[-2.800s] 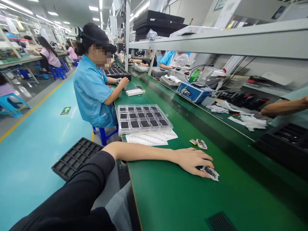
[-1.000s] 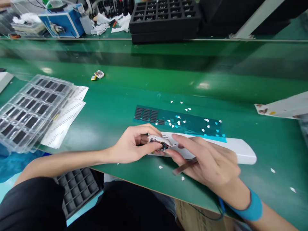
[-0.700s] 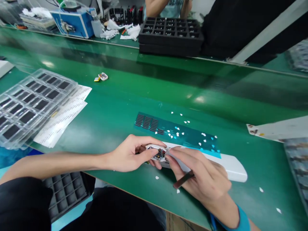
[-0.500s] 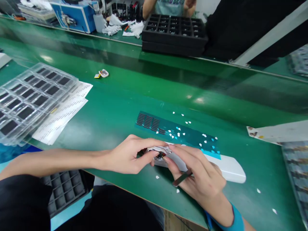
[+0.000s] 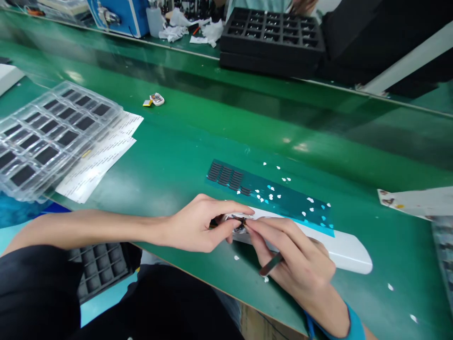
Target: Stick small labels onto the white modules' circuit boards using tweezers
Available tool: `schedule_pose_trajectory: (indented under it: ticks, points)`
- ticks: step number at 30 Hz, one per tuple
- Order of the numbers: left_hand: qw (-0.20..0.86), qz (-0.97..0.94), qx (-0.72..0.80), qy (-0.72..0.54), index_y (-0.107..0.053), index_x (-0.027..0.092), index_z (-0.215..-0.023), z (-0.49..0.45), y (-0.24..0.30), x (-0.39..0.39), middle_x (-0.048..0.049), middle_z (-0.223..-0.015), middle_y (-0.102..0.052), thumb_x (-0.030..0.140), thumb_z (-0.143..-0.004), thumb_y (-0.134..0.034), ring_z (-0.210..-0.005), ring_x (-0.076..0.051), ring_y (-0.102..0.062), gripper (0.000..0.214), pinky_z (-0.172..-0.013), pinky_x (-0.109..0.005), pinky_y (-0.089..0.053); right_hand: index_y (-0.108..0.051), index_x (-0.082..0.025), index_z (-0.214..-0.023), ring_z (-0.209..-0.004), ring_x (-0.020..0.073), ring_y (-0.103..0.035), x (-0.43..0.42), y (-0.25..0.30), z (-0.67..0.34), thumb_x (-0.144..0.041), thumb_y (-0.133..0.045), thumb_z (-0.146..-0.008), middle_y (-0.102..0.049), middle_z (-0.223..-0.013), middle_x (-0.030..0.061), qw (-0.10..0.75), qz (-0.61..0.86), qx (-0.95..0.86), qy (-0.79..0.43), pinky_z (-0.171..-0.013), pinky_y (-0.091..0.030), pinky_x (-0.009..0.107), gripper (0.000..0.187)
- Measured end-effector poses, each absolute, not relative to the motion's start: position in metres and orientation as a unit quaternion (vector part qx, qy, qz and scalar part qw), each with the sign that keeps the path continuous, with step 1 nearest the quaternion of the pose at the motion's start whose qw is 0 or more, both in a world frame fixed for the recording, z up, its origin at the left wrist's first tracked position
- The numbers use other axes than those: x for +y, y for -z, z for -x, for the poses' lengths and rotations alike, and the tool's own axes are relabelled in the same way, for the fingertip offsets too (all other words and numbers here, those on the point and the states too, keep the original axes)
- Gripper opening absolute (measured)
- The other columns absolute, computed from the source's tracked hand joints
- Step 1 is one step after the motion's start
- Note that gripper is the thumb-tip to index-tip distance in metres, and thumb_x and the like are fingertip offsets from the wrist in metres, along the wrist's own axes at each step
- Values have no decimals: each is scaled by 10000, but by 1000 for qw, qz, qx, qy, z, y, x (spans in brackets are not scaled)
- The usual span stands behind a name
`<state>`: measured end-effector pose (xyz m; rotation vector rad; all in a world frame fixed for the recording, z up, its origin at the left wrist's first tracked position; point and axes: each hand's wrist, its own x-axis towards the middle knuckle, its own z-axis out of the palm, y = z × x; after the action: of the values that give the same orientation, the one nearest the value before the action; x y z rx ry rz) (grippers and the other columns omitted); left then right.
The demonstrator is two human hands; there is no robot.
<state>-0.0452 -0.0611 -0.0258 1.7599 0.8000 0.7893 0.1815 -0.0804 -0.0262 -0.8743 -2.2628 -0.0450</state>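
My left hand (image 5: 198,224) grips a small white-cased electronic device (image 5: 231,217) between thumb and fingers. Dark and coloured parts show in its open side, though fingers cover most of it. At that opening, the thumb and index finger of my right hand (image 5: 297,257) pinch together on a tiny part that I cannot make out. Tucked in the right palm are dark metal tweezers (image 5: 272,264), with one end sticking out. Both hands are over a long white bar (image 5: 350,250) lying on the green table (image 5: 170,156).
Behind my hands lies a blue-green sheet (image 5: 283,203) with black strips and white bits. Clear trays (image 5: 53,127) rest on white paper (image 5: 102,165) at left. Another opened small device (image 5: 156,99) lies farther back. A black compartment tray (image 5: 272,40) stands across the ledge, near another person.
My right index finger has come down from the device's upper edge to meet the thumb at its opening. The left hand keeps its hold. The whole view has shifted slightly.
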Motion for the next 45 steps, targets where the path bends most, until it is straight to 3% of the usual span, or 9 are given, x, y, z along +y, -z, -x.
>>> schedule_pose_trajectory:
  ticks: [4, 8, 12, 15, 20, 24, 35, 41, 45]
  points:
    - [453, -741, 354, -347, -739, 105, -1296, 46, 26, -60, -28, -770, -771, 191, -976, -552, -587, -102, -667, 380, -559, -181, -510, -692, -197, -1153, -732, 125, -756, -79, 27, -180, -84, -637, -1057, -785, -979, 29, 319, 344, -883, -3, -512, -542, 224, 157]
    - [500, -705, 358, -353, -767, 102, -1203, 46, 24, -55, -59, -836, -806, 202, -985, -569, -652, -126, -756, 310, -603, -181, -575, -681, -234, -1191, -807, 151, -781, -73, 25, -180, -88, -660, -1046, -794, -1019, 36, 361, 351, -860, -78, -611, -619, 227, 207]
    - [534, -688, 366, -329, -814, 125, -1018, 46, 23, -57, -23, -601, -740, 273, -977, -691, -486, -106, -684, 198, -466, -152, -451, -677, -249, -1116, -787, 161, -780, -73, 24, -181, -57, -666, -1028, -788, -983, 39, 395, 356, -841, -103, -592, -621, 230, 212]
    - [571, -675, 355, -305, -813, 124, -918, 44, 22, -62, -37, -574, -729, 299, -958, -733, -475, -110, -690, 197, -429, -145, -393, -662, -230, -1128, -804, 152, -771, -74, 26, -180, -69, -637, -1049, -779, -988, 47, 383, 343, -849, -125, -590, -600, 224, 181]
    - [635, -572, 389, -343, -750, 104, -929, 40, 23, -63, -41, -696, -735, 317, -943, -727, -542, -135, -739, 215, -473, -162, -533, -656, -214, -1207, -777, 147, -752, -76, 27, -180, -107, -564, -1092, -783, -976, 55, 412, 334, -835, -143, -621, -614, 246, 182]
    - [673, -517, 403, -344, -729, 109, -992, 39, 23, -58, -33, -800, -732, 318, -905, -776, -611, -137, -758, 232, -597, -217, -660, -671, -229, -1185, -782, 143, -760, -76, 26, -179, -107, -632, -1063, -786, -999, 46, 385, 358, -840, -135, -601, -606, 227, 176]
    - [705, -525, 391, -274, -753, 95, -987, 37, 13, -62, -30, -803, -732, 204, -881, -753, -662, -155, -797, 151, -619, -179, -658, -681, -212, -1193, -897, 148, -772, -80, 33, -180, -81, -654, -1051, -776, -1085, 47, 386, 369, -839, -110, -703, -630, 241, 196]
    - [702, -524, 394, -277, -749, 99, -983, 37, 12, -63, -35, -796, -732, 216, -872, -775, -642, -159, -789, 163, -589, -187, -657, -657, -167, -1313, -864, 136, -775, -84, 36, -190, 0, -584, -1034, -785, -1193, 77, 349, 344, -871, -45, -571, -565, 230, 334]
    - [705, -520, 397, -272, -733, 95, -986, 36, 14, -65, -29, -741, -706, 240, -901, -744, -599, -150, -771, 169, -537, -170, -620, -635, -182, -1391, -823, 158, -789, -81, 36, -196, -48, -588, -1042, -810, -1201, 63, 320, 322, -891, 5, -584, -592, 272, 377]
